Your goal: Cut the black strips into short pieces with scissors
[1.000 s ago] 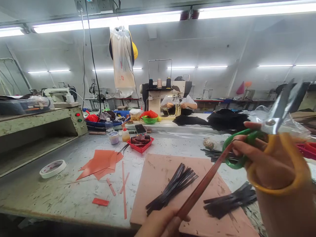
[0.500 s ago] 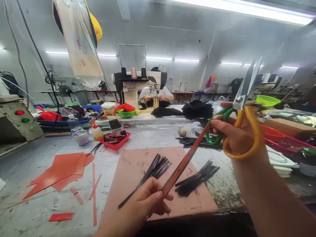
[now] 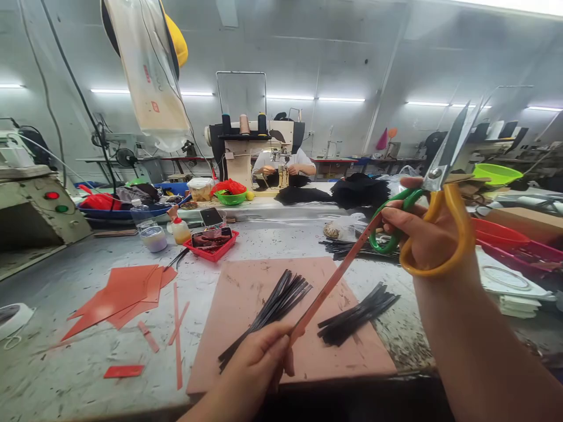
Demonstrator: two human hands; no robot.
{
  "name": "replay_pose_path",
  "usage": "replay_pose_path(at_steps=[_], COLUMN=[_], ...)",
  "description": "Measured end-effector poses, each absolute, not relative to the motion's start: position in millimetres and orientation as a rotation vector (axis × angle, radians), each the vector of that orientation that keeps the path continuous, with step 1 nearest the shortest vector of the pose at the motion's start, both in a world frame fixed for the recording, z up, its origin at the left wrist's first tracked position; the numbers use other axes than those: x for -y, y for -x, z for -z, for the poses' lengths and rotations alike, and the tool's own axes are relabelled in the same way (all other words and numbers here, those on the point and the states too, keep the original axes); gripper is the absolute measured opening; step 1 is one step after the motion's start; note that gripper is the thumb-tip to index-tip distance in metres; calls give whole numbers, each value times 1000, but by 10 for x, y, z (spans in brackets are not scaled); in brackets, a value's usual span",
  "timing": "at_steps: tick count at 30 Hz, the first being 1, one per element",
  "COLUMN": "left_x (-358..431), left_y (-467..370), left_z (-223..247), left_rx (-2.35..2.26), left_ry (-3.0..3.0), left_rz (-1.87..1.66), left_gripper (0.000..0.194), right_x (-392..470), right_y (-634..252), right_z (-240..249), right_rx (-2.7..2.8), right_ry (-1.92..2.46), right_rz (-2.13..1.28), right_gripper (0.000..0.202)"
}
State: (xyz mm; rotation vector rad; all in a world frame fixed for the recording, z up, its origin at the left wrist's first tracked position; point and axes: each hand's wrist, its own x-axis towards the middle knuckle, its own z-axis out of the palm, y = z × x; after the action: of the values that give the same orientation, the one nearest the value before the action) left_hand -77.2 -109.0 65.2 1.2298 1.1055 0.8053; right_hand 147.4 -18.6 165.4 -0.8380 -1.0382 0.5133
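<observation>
A long narrow red strip (image 3: 336, 278) is stretched slantwise between my two hands. Its lower end is pinched by my left hand (image 3: 259, 357), closed, above a pink sheet (image 3: 211, 351). My right hand (image 3: 417, 234), raised at the right, grips the strip's upper end between thumb and finger. Scissors (image 3: 440, 170) with one green and one yellow handle hang on that same hand, blades pointing up and slightly apart. Below the strip, two bundles of thin black strips lie on the sheet, a left bundle (image 3: 272, 308) and a right bundle (image 3: 358, 315).
Red sheets (image 3: 127, 293) and loose red pieces lie at the left. Farther back are a red basket (image 3: 215, 253) holding a phone, a glue bottle (image 3: 180, 230), and more black strips (image 3: 347, 251). Across the table a person (image 3: 303, 164) works at a sewing machine (image 3: 240, 158).
The view has turned a little to the left, so the table's things sit farther right. The strip has rolled slightly between my hands; both keep their hold.
</observation>
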Motion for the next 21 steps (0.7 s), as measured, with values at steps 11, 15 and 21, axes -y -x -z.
replay_pose_path(at_steps=[11, 15, 21], left_x=[937, 715, 352], left_y=[665, 561, 312], left_z=[-632, -700, -515], left_rx=[-1110, -1005, -1003], left_ry=[-1244, -1233, -1366], left_rz=[-572, -388, -281], left_gripper=[30, 17, 16], right_x=[78, 36, -76], right_y=[-1809, -2041, -2395], right_z=[-1531, -1440, -1108], right_rx=[908, 865, 865], right_ry=[858, 904, 1060], right_rz=[-504, -474, -491], right_gripper=[43, 43, 40])
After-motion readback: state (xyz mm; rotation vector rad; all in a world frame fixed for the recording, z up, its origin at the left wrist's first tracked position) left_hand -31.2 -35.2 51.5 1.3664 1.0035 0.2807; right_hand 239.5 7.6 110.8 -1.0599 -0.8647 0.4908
